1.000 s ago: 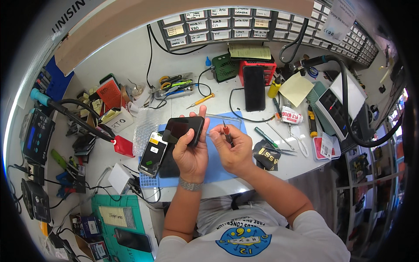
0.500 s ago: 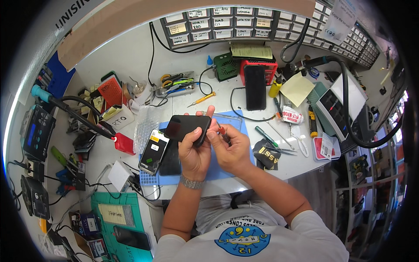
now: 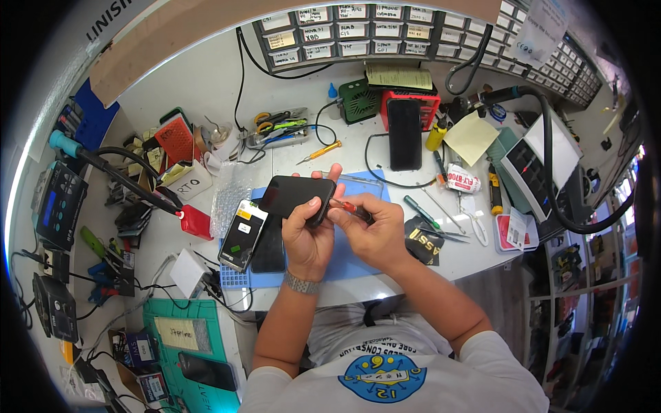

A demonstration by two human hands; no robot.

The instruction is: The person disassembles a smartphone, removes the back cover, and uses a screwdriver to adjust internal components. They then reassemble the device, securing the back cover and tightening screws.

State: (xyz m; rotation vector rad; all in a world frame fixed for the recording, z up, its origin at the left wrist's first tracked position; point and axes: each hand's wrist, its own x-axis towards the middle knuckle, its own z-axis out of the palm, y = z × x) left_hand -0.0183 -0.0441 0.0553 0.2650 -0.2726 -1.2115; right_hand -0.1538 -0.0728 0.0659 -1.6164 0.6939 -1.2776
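A black smartphone (image 3: 292, 197) lies across my left hand (image 3: 308, 237), its dark screen up, with the thumb over its near edge and fingertips showing past the far side. My right hand (image 3: 372, 230) is closed round a screwdriver (image 3: 359, 210) with a red and dark handle. The screwdriver's tip points at the phone's right end; whether it touches cannot be made out. Below the phone, a blue mat (image 3: 351, 258) lies on the table. A phone screen part with a silvery back (image 3: 244, 236) leans over another dark phone (image 3: 268, 249) left of my hands.
An orange screwdriver (image 3: 319, 152) and a tool tray (image 3: 279, 131) lie beyond the mat. A black phone (image 3: 404, 134) leans on a red box (image 3: 430, 107). Right of the mat are a green screwdriver (image 3: 421, 211) and tweezers (image 3: 451, 236). A red-tipped cable arm (image 3: 195, 221) stands left.
My right hand has drawn slightly to the right, and more of the screwdriver shows at the phone's end. The phone in my left hand has shifted a little up and left.
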